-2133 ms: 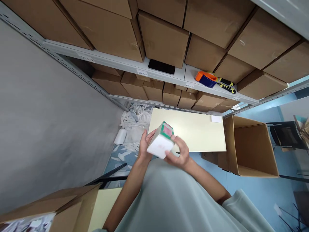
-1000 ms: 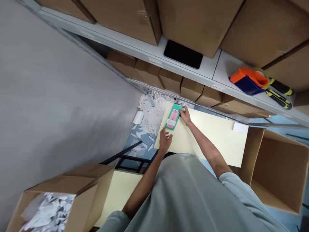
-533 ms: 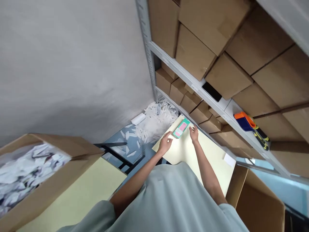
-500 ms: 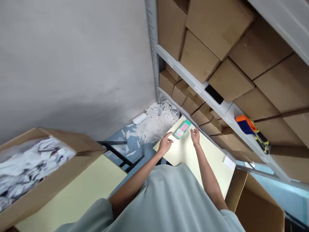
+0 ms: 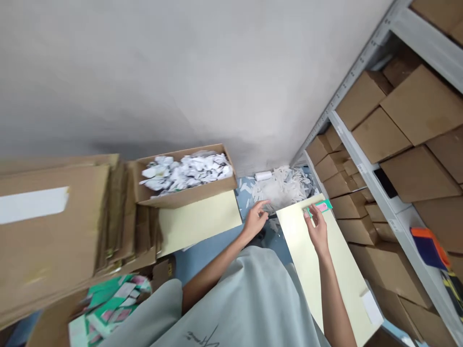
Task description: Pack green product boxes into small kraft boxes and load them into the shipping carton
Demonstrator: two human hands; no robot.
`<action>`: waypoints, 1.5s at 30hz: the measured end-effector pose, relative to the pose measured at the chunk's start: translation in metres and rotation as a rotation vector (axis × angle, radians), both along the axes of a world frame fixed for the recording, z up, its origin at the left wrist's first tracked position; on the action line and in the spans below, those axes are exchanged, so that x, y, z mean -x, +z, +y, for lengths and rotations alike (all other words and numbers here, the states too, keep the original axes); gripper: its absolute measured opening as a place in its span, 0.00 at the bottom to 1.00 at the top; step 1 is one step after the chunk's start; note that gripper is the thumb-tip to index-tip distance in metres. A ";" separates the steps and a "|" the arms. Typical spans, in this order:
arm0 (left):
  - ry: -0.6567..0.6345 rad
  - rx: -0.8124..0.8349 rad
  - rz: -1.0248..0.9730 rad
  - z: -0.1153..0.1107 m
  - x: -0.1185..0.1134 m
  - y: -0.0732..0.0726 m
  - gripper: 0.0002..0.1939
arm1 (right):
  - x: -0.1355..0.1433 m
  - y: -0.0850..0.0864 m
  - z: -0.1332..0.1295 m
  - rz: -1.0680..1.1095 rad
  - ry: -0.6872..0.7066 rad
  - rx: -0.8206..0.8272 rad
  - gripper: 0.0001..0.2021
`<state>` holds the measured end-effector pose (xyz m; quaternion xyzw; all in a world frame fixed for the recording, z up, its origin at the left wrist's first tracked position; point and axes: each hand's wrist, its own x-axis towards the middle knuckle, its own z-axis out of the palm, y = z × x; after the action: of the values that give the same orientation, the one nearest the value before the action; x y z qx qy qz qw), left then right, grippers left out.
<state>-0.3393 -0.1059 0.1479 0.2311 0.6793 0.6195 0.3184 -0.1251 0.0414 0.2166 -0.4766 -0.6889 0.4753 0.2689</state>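
My left hand (image 5: 255,220) is held in the air between the two pale yellow tabletops, its fingers apart and nothing in it. Over the right tabletop (image 5: 321,262), my right hand (image 5: 318,229) has its thumb and fingers spread. Its fingertips overlap the near side of a flat green and pink packet (image 5: 324,206) at the table's far end. Whether they touch it I cannot tell, and part of the packet is hidden behind them. A small white paper (image 5: 371,307) lies near the table's right edge.
A carton of crumpled white paper (image 5: 188,172) stands on the left tabletop (image 5: 202,219), beside stacked flat cardboard (image 5: 54,246). Green and pink packets (image 5: 112,308) fill a box at lower left. Paper scraps (image 5: 285,185) cover the floor by the wall. Shelves of cartons (image 5: 415,115) line the right.
The view has swung left, bringing the flat cardboard and the box of packets into sight. My left hand has moved away from the packet; my right hand has come over its near side.
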 end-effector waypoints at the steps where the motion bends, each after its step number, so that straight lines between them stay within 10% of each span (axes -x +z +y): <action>1: 0.065 -0.006 0.012 -0.018 0.002 0.006 0.26 | 0.008 0.006 -0.012 0.012 0.077 0.002 0.36; 13: 0.727 0.053 -0.026 -0.258 -0.045 0.037 0.25 | 0.068 0.002 -0.187 0.088 0.802 0.317 0.25; 23: 1.002 -0.115 -0.120 -0.368 0.024 0.021 0.30 | 0.152 0.023 -0.293 0.067 0.979 0.323 0.24; 32: 1.033 -0.273 -0.308 -0.510 0.074 -0.002 0.35 | 0.309 -0.019 -0.420 -0.314 0.914 0.474 0.28; 38: 0.924 -0.325 -0.482 -0.545 0.101 0.000 0.41 | 0.306 -0.022 -0.451 -0.189 0.734 0.485 0.37; 45: 0.862 -0.427 -0.607 -0.535 0.114 0.028 0.32 | 0.272 0.030 -0.471 -0.010 0.833 0.230 0.37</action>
<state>-0.4535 -0.6413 0.1764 -0.1963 0.4499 0.8556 0.1641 -0.3969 -0.4299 0.2467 -0.1868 -0.7664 0.6146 -0.0043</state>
